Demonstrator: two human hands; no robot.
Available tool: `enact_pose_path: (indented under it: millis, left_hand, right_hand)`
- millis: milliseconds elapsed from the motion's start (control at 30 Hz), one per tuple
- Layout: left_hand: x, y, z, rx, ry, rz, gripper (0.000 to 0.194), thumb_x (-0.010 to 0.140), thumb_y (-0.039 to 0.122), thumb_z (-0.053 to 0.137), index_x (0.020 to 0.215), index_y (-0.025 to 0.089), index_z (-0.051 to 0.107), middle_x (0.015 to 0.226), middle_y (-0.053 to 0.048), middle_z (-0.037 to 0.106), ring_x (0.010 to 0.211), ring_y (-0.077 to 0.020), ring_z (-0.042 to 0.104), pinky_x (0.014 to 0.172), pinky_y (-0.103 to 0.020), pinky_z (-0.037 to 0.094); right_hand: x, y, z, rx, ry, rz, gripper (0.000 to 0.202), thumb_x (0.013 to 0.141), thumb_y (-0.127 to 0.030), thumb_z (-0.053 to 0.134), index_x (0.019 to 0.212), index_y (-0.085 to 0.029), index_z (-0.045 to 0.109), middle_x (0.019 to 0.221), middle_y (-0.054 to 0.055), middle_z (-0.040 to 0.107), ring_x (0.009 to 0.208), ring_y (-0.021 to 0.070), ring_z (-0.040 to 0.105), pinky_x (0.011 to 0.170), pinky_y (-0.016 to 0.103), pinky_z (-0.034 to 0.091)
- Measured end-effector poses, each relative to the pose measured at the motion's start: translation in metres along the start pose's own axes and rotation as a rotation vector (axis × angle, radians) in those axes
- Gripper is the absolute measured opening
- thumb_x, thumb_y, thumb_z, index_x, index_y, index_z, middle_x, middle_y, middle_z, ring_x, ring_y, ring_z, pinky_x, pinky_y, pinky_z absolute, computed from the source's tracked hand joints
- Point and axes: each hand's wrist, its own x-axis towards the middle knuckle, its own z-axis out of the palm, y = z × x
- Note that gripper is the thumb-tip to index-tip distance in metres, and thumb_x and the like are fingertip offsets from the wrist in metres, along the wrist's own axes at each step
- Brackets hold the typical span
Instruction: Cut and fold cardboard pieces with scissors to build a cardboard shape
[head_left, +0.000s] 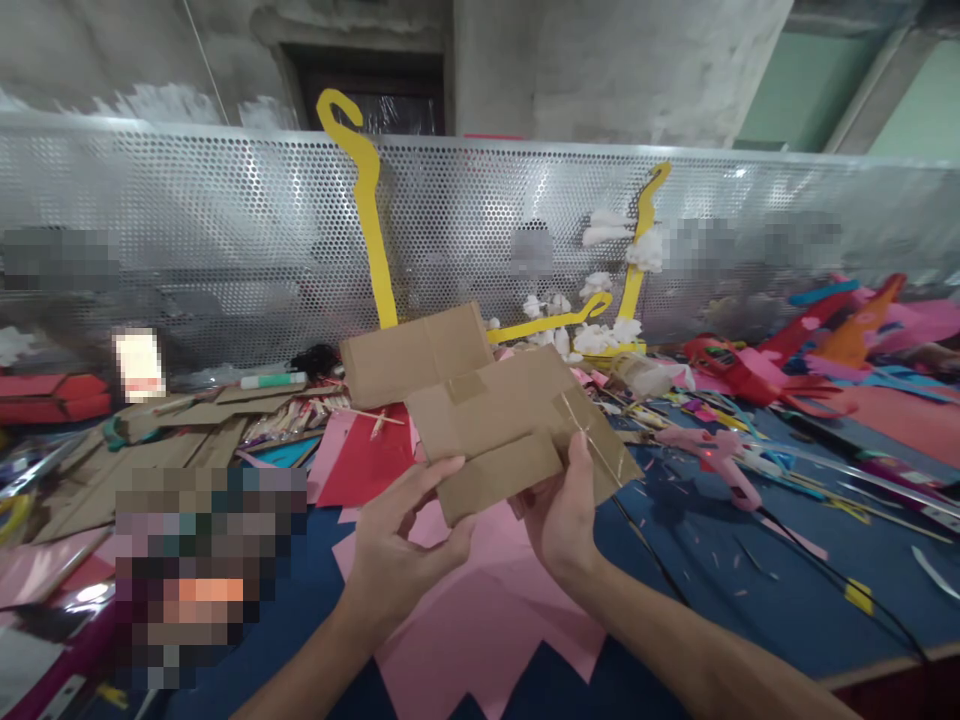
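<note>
Both my hands hold a piece of brown cardboard (510, 400) up over the table, with a flap folded along its near edge and shiny tape on its right part. My left hand (412, 530) pinches the near left corner of the flap between thumb and fingers. My right hand (562, 510) grips the near right side, its thumb on top and its fingers hidden underneath. Behind it another cardboard piece (412, 355) stands tilted; whether the two are joined I cannot tell. Below lie pink paper sheets (465, 610) with jagged edges.
A pink glue gun (712, 460) with a black cord lies at right. Yellow hook-shaped strips (371, 220), some with white tufts, lean on a perforated metal panel (225, 220). Cardboard scraps (150, 460) and red paper (367, 460) lie left. A red paper craft (765, 370) sits far right.
</note>
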Motion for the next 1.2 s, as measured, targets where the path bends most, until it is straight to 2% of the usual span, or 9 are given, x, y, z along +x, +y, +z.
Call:
enact_pose_path:
  millis: [200, 433, 633, 900, 1067, 1200]
  left_hand:
    - [-0.0008, -0.0004, 0.0014, -0.018, -0.018, 0.013, 0.052, 0.077, 0.011, 0.075, 0.126, 0.024, 0.065, 0.116, -0.009, 0.068, 0.106, -0.0221, 0.066, 0.097, -0.036, 0.055]
    - [0.0011, 0.0007, 0.0004, -0.018, -0.018, -0.005, 0.048, 0.077, 0.014, 0.075, 0.124, 0.021, 0.066, 0.115, -0.010, 0.069, 0.105, -0.0231, 0.067, 0.095, -0.036, 0.056]
    - [0.0009, 0.0006, 0.0007, -0.032, -0.010, -0.013, 0.049, 0.077, 0.013, 0.074, 0.124, 0.023, 0.066, 0.115, -0.009, 0.068, 0.105, -0.0210, 0.067, 0.096, -0.035, 0.056]
    - [0.0009, -0.0003, -0.0018, -0.023, -0.020, -0.003, 0.050, 0.077, 0.012, 0.075, 0.126, 0.023, 0.066, 0.117, -0.009, 0.068, 0.105, -0.0207, 0.067, 0.096, -0.034, 0.056]
    - [0.0014, 0.0007, 0.0000, -0.027, -0.001, -0.012, 0.048, 0.077, 0.013, 0.076, 0.123, 0.022, 0.067, 0.115, -0.009, 0.069, 0.104, -0.0203, 0.067, 0.096, -0.033, 0.057]
    - [0.0026, 0.0016, -0.0003, -0.048, 0.013, -0.025, 0.048, 0.076, 0.013, 0.076, 0.122, 0.022, 0.067, 0.115, -0.008, 0.070, 0.103, -0.0200, 0.068, 0.094, -0.032, 0.057]
  right_hand:
    - [-0.0014, 0.0010, 0.0000, 0.026, -0.018, -0.032, 0.044, 0.094, -0.066, 0.038, 0.090, -0.025, 0.056, 0.066, 0.000, 0.059, 0.046, 0.0156, 0.044, 0.036, 0.026, 0.030]
    - [-0.0024, 0.0001, -0.0001, 0.007, -0.068, -0.041, 0.046, 0.097, -0.064, 0.034, 0.092, -0.025, 0.059, 0.067, 0.001, 0.062, 0.050, 0.0177, 0.052, 0.038, 0.028, 0.034]
    - [-0.0026, -0.0006, 0.0014, 0.033, -0.115, -0.041, 0.046, 0.099, -0.062, 0.032, 0.097, -0.026, 0.061, 0.065, 0.001, 0.061, 0.047, 0.0173, 0.050, 0.036, 0.028, 0.033]
    - [-0.0032, -0.0025, 0.0029, 0.035, -0.094, -0.009, 0.048, 0.097, -0.064, 0.035, 0.091, -0.024, 0.061, 0.069, 0.003, 0.064, 0.052, 0.0176, 0.055, 0.037, 0.028, 0.036]
    - [-0.0050, -0.0038, 0.0042, -0.002, -0.099, -0.031, 0.046, 0.097, -0.064, 0.034, 0.100, -0.026, 0.061, 0.068, 0.001, 0.062, 0.045, 0.0153, 0.046, 0.035, 0.027, 0.034]
    - [-0.0058, -0.0034, 0.0033, 0.008, -0.148, -0.046, 0.037, 0.095, -0.057, 0.049, 0.085, -0.023, 0.060, 0.060, -0.003, 0.054, 0.042, 0.0110, 0.040, 0.035, 0.023, 0.033]
